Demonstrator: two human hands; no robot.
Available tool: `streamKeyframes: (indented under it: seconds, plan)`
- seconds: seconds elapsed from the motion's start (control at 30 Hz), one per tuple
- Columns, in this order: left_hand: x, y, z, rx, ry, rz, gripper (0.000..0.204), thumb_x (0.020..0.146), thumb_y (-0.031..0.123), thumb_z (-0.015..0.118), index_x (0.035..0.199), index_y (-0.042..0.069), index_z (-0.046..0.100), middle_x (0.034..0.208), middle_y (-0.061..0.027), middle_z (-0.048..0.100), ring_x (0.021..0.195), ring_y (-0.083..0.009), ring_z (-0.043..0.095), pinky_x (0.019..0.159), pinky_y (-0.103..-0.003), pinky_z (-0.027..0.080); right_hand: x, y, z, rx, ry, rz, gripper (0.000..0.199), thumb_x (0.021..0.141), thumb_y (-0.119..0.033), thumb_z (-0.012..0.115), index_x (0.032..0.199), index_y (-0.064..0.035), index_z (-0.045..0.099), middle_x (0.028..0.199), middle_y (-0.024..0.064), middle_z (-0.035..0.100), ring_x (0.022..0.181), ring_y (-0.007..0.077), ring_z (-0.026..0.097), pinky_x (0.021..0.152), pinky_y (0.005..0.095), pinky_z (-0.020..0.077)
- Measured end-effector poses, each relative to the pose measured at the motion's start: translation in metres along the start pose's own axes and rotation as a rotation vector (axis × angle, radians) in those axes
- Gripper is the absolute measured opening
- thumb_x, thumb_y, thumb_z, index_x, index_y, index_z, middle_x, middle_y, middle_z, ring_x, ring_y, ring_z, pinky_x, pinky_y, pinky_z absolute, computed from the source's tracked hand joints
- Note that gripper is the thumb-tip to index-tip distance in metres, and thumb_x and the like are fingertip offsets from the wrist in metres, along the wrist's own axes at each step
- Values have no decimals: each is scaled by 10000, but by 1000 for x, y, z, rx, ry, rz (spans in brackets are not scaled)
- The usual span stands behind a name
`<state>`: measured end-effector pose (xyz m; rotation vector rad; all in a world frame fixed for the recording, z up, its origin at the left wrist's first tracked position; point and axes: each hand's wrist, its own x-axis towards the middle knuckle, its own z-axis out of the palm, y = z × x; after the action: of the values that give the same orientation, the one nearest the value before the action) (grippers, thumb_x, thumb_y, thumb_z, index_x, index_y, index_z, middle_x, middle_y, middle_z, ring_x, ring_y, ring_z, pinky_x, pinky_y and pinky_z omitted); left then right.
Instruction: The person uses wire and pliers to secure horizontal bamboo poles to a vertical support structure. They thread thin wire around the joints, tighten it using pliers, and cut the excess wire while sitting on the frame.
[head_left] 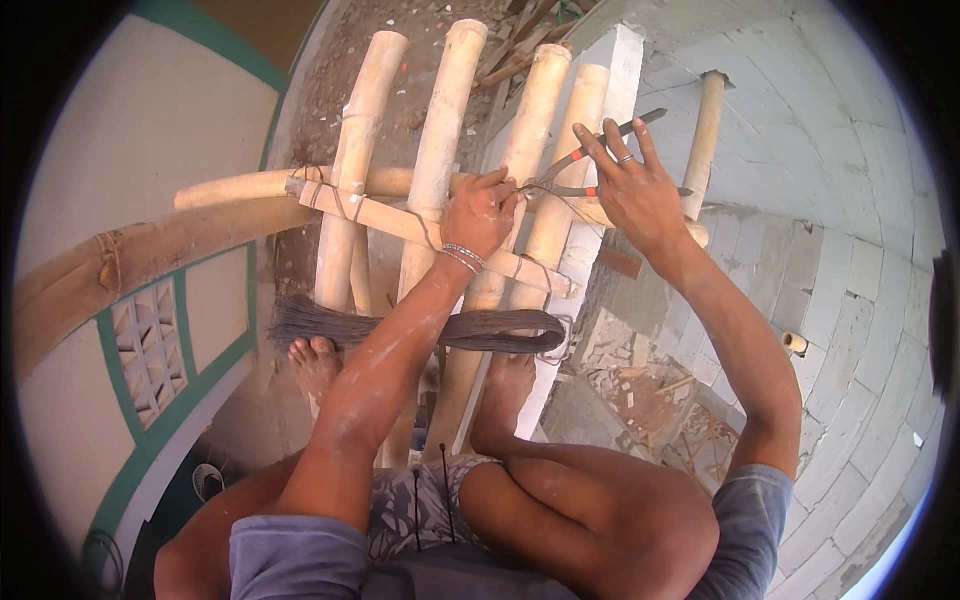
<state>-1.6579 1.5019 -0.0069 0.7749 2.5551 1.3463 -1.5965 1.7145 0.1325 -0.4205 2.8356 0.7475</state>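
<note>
2 hands work at 4 bamboo poles point(437, 150). The left hand point(482, 212) has its fingers closed, pinching tie wire point(533, 186) at a wooden crosspiece point(400, 225). Just beside those fingertips, pincers point(590, 165) bite the wire, handles held by the right hand point(632, 188), fingers spread.

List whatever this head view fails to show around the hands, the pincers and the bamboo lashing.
- Pincer jaws: the left hand covers where the pincers meet the wire.
- Wire tie being worked: too thin to make out, hidden under the same hand.
- Near ends of the bamboo poles: covered by the person's forearm and knees.
- Right hand palm: turned away, so the handle grip is unclear.
</note>
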Motion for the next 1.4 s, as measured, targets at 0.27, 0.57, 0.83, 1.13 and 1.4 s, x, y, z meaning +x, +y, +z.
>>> streamKeyframes:
  seconds: [0.27, 0.57, 0.83, 1.13, 1.4]
  plan:
    - [-2, -3, 3, -29, -35, -55, 232, 875, 172, 791, 1075, 57, 816, 1253, -146, 747, 1067, -339, 698, 960, -413, 563, 3, -3, -2, -29, 33, -93, 203, 881, -156, 665, 995, -32, 779, 1418, 104, 550, 1384, 289, 472, 1246, 547, 313]
    - [-2, -2, 0, -23, -44, -27, 223, 893, 179, 761, 1075, 59, 813, 1265, -127, 745, 1088, -318, 694, 923, -408, 579, 18, 0, -15, -39, 101, -127, 197, 925, -210, 657, 1030, -43, 660, 1014, 94, 659, 1085, 315, 654, 1055, 543, 490]
    - [-4, -8, 2, -20, -18, 78, 224, 878, 132, 761, 1081, 46, 803, 1244, -137, 750, 1121, -301, 688, 930, -418, 583, 32, 18, -21, 350, -445, -92, 297, 958, -264, 667, 1085, 2, 625, 875, 152, 708, 810, 282, 744, 757, 496, 599]
    - [-2, -16, 5, -73, -63, 24, 221, 863, 141, 770, 1063, 56, 809, 1216, -117, 762, 1103, -294, 692, 935, -429, 584, 33, 19, -41, 950, -912, 282, 500, 821, -206, 825, 1132, 84, 561, 770, 188, 692, 596, 285, 715, 514, 415, 560]
    - [-6, -8, 0, -3, -32, 34, 285, 856, 218, 759, 1087, 55, 792, 1249, -115, 751, 1060, -294, 709, 903, -430, 597, -5, 0, -45, -85, -29, -136, 225, 904, -113, 656, 1086, 16, 633, 953, 116, 691, 914, 269, 706, 807, 421, 558]
